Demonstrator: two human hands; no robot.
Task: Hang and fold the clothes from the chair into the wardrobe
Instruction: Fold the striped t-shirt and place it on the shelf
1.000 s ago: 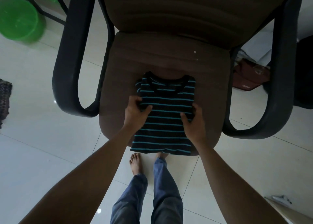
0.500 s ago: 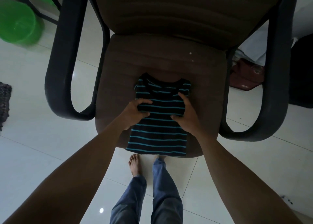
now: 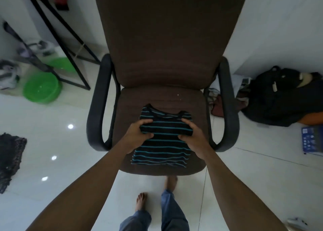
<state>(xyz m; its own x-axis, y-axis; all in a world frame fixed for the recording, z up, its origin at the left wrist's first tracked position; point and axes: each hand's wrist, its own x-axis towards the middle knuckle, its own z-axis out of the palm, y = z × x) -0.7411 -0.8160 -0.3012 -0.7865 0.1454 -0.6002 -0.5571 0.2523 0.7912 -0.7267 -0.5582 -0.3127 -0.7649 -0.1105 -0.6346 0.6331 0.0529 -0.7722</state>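
left hand (image 3: pixel 138 134): clamped on the left side of the shirt (image 3: pixel 162 150); fingers curled over a raised fold, thumb on the near side
right hand (image 3: pixel 194 136): clamped on the right side of the same fold, fingers over the top, thumb toward the camera
shirt look: black with thin teal cross stripes; round neckline at the far end; no sleeves showing, so the outline is a narrow rectangle; the middle band is bunched up between the hands; the near hem is flat and slightly wavy
shirt place: centre of frame, lying on the front half of the seat, hem close to the seat's front edge
chair (image 3: pixel 157 98): brown fabric, tall back running to the top of the frame, black looped armrests on both sides, a few white specks on the seat
feet (image 3: pixel 141 201): bare, with blue trouser legs, bottom centre
floor (image 3: pixel 52 143): glossy white tiles with light spots
basin (image 3: pixel 42 87): green, left of frame
metal frame (image 3: pixel 66 43): black, upper left
mat (image 3: pixel 10 161): dark, left edge
backpack (image 3: pixel 279 98): black, right of frame
box (image 3: pixel 312 140): blue, right edge
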